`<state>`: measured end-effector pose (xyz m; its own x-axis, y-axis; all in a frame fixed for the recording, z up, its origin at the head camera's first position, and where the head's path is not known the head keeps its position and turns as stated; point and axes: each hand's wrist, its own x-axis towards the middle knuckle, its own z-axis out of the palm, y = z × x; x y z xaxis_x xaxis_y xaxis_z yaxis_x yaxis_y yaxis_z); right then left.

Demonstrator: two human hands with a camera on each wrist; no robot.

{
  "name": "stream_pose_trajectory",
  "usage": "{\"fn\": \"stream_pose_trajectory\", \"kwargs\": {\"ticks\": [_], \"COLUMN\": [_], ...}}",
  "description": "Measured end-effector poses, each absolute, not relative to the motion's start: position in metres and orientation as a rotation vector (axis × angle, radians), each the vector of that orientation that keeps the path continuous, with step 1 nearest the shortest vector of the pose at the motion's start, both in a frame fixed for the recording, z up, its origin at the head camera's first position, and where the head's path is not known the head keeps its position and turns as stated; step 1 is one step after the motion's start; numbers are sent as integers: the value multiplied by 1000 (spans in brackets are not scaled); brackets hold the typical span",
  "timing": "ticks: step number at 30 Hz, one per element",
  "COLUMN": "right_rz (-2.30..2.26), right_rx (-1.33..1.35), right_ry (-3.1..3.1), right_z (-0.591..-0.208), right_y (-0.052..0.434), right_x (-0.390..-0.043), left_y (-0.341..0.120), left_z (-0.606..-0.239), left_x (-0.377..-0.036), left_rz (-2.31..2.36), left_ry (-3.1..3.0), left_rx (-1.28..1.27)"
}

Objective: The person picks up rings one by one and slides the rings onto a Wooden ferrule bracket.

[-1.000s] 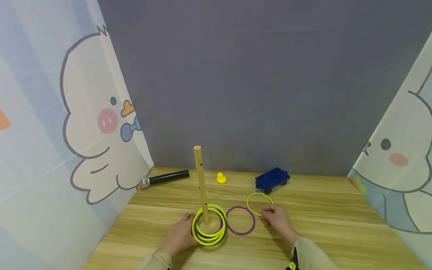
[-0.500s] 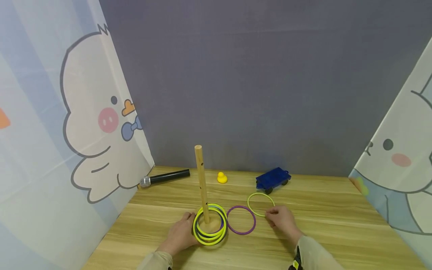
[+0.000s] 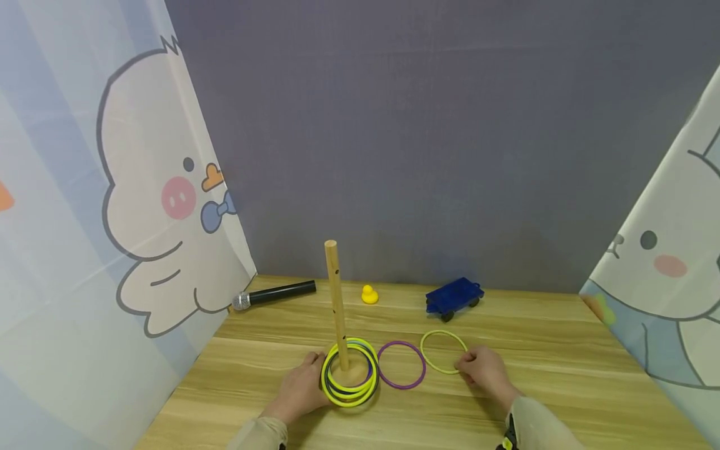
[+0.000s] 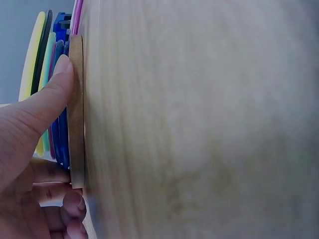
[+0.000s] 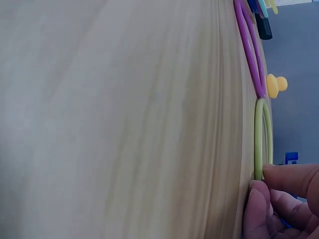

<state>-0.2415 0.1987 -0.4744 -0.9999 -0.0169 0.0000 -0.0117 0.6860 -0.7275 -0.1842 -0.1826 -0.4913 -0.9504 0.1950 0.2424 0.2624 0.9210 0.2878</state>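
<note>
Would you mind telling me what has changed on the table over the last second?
The right hand slid to the right along the table, dragging the loose yellow-green ring with it; its fingers now pinch the ring's near edge. The ring ended up a little farther right and nearer the person. The left hand stayed holding the peg's base, and the purple ring, duck, toy car and microphone did not move.

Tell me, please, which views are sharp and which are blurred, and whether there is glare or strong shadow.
Head view: sharp, evenly lit, no glare; faint shadow under the right hand and the yellow-green ring; edges bend slightly. Left wrist view: the table is smeared, the thumb on the wooden base clearer. Right wrist view: near table blurred, ring edge sharper.
</note>
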Motion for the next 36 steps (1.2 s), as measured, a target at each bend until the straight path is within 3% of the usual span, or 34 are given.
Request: {"fn": "stream_pose_trajectory", "kwargs": {"ticks": [26, 36], "right_rz": [-1093, -1494], "right_rx": [38, 118], "right_ry": [2847, 2509], "right_z": [-465, -469], "right_y": [228, 236], "right_x": [-229, -227], "left_y": [-183, -183], "left_z": [-489, -489], "left_x": [-186, -186], "left_rz": [-470, -465], "left_ry": [-2887, -2895], "left_rx": [-352, -340]}}
